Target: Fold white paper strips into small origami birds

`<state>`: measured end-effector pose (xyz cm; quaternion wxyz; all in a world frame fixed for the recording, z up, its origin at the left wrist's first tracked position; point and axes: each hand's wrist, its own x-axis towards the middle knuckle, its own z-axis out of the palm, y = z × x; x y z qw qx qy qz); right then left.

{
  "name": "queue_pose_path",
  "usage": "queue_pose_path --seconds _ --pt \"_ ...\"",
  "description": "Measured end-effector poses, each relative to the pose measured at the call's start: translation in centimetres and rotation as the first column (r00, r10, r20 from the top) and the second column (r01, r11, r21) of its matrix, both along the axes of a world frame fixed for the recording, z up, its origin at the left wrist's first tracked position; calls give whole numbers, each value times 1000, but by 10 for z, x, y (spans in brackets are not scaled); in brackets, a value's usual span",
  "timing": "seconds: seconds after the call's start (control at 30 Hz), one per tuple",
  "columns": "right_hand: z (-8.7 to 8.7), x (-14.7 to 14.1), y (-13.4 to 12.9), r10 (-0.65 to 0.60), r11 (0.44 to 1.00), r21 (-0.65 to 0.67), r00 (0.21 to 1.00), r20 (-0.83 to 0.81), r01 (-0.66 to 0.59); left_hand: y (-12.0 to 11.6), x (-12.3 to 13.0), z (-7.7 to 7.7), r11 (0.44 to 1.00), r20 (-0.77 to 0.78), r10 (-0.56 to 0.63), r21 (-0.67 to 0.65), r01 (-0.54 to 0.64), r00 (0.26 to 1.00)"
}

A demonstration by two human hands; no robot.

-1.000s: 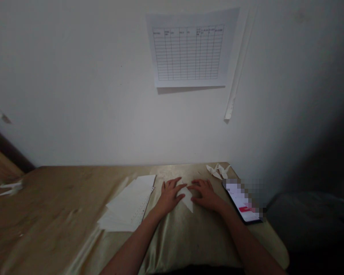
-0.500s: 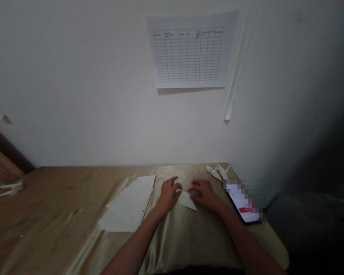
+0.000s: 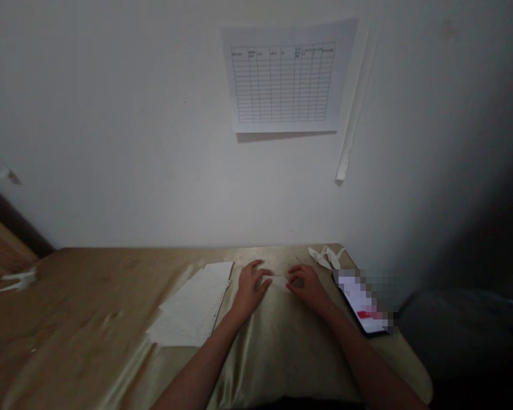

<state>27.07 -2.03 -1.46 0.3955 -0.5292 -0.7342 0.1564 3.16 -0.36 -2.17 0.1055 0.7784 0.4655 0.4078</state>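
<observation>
Between my two hands is a small folded piece of white paper (image 3: 277, 281), seen as a narrow strip over the cloth. My left hand (image 3: 252, 286) pinches its left end between thumb and index finger, the other fingers curled loosely above. At the right end, my right hand (image 3: 304, 283) grips it with thumb and fingertips. Part of the paper is hidden behind the fingers. To the left of my left forearm lies a fanned stack of white paper sheets (image 3: 192, 307), some with punched holes along one edge.
A gold-brown cloth (image 3: 89, 307) covers the table. A phone (image 3: 359, 302) with a lit screen lies at the right edge, with folded white paper shapes (image 3: 326, 256) behind it. On the wall hangs a printed table sheet (image 3: 284, 85). White scraps (image 3: 19, 279) lie far left.
The folded paper was a wider kite-like shape with a point toward me; now it shows as a narrow strip. My right hand's fingers have closed in on its right end.
</observation>
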Motion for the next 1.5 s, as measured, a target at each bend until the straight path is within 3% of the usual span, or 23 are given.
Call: queue_pose_path --seconds 0.13,0.23,0.43,0.57,0.7,0.9,1.23,1.5 --pt "1 5 3 -118 987 117 992 53 111 1 -1 -3 999 5 45 20 -45 999" --pt "4 5 0 -138 984 128 980 142 120 3 -1 -5 997 -27 75 11 -75 997" --pt "11 -2 -10 -17 999 -29 974 225 24 0 0 1 986 -196 152 -43 -163 969" --pt "14 -4 -12 69 993 -105 970 232 -45 -8 1 13 967 -312 186 -108 -230 932" --pt "17 -6 -13 84 990 -128 968 237 -55 -15 1 26 959 -377 227 -74 -273 898" --pt "16 -12 -14 51 992 -129 957 287 -14 -18 2 35 965 -416 166 -120 -235 894" --pt "1 -3 -5 52 989 -144 970 238 -17 -23 11 27 960 -511 103 -175 -220 854" --pt "3 -3 -6 68 983 -185 952 298 -12 -25 17 22 947 -526 82 -224 -231 846"
